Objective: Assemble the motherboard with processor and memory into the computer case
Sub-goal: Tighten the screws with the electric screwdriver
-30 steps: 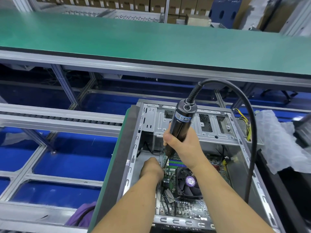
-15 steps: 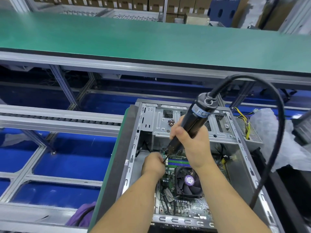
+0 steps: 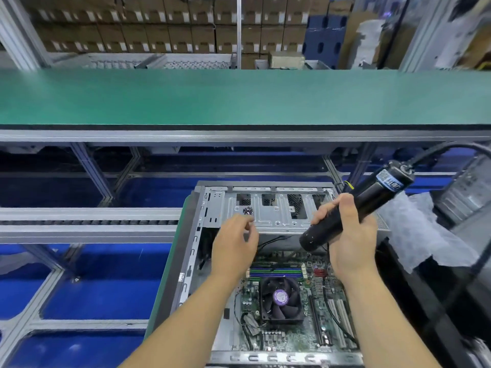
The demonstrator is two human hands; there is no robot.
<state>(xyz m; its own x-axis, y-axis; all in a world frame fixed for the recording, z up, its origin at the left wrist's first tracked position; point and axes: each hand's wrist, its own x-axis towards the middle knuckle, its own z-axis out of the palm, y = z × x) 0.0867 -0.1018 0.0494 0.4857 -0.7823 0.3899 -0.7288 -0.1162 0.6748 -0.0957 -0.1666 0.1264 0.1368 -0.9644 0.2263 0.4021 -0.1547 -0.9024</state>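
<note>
motherboard [image 3: 289,309] lies seated in computer case [image 3: 268,211] | right hand [image 3: 348,235] clasps electric screwdriver [image 3: 356,208], tilted | left hand [image 3: 233,248] reaches toward screw pile [image 3: 248,210], fingers loosely curled, holding nothing visible | risk: fumbled screw drops onto board, or cable snags case edge

A factory assembly line: green conveyor belt [image 3: 239,96], roller track [image 3: 87,222] below it, apparently stacked cartons [image 3: 127,22] behind.
</note>
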